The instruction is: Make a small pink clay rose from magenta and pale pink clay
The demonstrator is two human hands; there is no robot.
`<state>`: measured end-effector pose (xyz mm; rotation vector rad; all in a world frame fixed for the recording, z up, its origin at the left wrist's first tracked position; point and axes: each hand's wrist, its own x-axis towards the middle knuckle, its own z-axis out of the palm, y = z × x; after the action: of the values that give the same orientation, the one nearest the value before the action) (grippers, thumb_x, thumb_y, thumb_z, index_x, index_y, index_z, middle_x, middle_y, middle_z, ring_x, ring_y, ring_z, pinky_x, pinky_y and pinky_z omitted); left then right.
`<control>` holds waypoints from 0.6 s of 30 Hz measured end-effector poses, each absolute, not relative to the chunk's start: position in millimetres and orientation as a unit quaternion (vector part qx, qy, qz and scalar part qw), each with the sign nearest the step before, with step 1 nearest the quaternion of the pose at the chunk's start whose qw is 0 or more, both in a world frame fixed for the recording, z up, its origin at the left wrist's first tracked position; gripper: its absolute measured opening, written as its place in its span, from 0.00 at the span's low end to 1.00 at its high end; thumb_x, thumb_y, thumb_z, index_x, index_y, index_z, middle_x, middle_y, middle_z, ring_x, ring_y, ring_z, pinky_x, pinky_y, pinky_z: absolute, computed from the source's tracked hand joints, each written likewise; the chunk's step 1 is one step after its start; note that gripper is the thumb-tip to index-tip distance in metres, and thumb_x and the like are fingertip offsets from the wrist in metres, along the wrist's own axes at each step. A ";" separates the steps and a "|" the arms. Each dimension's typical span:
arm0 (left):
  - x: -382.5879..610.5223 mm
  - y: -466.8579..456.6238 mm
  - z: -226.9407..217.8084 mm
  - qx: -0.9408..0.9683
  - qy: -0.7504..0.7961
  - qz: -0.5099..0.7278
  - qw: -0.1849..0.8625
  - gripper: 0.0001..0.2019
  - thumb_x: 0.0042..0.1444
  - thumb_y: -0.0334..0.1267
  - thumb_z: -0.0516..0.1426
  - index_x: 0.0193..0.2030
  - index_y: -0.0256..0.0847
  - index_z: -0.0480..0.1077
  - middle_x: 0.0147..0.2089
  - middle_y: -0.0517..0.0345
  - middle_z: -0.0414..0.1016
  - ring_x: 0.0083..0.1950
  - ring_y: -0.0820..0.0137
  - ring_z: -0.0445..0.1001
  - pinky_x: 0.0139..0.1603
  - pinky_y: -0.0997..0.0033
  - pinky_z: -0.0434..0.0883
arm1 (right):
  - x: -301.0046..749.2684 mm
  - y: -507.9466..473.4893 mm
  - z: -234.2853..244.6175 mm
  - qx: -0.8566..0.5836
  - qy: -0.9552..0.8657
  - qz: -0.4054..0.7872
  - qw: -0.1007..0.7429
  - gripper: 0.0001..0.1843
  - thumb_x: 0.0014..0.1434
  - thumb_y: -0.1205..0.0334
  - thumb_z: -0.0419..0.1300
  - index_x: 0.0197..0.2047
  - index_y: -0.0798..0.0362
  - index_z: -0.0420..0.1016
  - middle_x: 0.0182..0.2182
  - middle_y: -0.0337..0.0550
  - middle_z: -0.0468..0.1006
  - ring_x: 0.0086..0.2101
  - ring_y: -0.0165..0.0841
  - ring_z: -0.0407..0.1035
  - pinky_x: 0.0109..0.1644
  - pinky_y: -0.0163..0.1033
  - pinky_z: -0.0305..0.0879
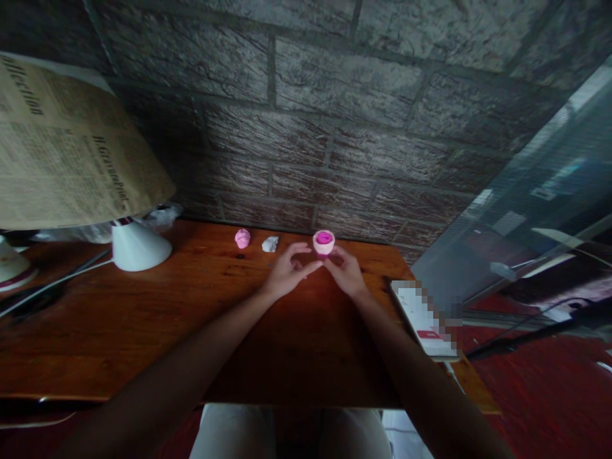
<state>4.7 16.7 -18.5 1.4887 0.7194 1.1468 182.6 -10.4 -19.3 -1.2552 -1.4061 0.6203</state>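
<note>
Pink cup (324, 241) upright, opening up.

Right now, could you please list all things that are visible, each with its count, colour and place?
small cup: 1, pale pink with magenta inside, held at the far table edge
pink lump: 1, pink, on the table left of the hands
white lump: 1, white, between pink lump and cup
table: 1, reddish-brown wood, against the wall
lamp base: 1, white, far left of the table
lampshade: 1, beige newsprint, upper left
cable: 1, white, left of the table
booklet: 1, white and red, right table edge
brick wall: 1, grey, behind
left hand: 1, beside the cup
right hand: 1, holding the cup
</note>
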 end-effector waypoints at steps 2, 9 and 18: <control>4.9 17.7 -21.5 0.626 0.321 0.479 0.525 0.30 0.48 0.46 0.69 0.55 0.38 0.67 0.56 0.48 0.75 0.24 0.84 0.66 0.25 0.78 0.71 | 195.1 4.3 -19.3 -0.542 -0.571 0.266 0.557 0.16 0.51 0.54 0.66 0.42 0.52 0.79 0.41 0.43 0.83 0.41 0.36 0.76 0.50 0.43 0.72; 6.1 17.6 -24.3 0.640 0.324 0.471 0.514 0.25 0.54 0.46 0.66 0.55 0.38 0.68 0.53 0.50 0.77 0.24 0.83 0.67 0.25 0.77 0.72 | 226.0 55.3 -25.0 -0.572 -0.523 0.280 0.566 0.20 0.46 0.49 0.65 0.38 0.53 0.77 0.33 0.42 0.81 0.34 0.33 0.74 0.43 0.43 0.74; 6.2 18.6 -26.2 0.649 0.323 0.460 0.513 0.22 0.56 0.45 0.64 0.55 0.38 0.69 0.51 0.50 0.77 0.25 0.80 0.70 0.26 0.77 0.74 | 234.7 62.5 -39.7 -0.632 -0.521 0.212 0.533 0.25 0.44 0.48 0.70 0.42 0.53 0.78 0.37 0.45 0.84 0.38 0.37 0.76 0.50 0.45 0.71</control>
<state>6.2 18.6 -26.2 1.5600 0.7770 1.1070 234.7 62.5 -39.7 -1.5077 -1.2417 0.5056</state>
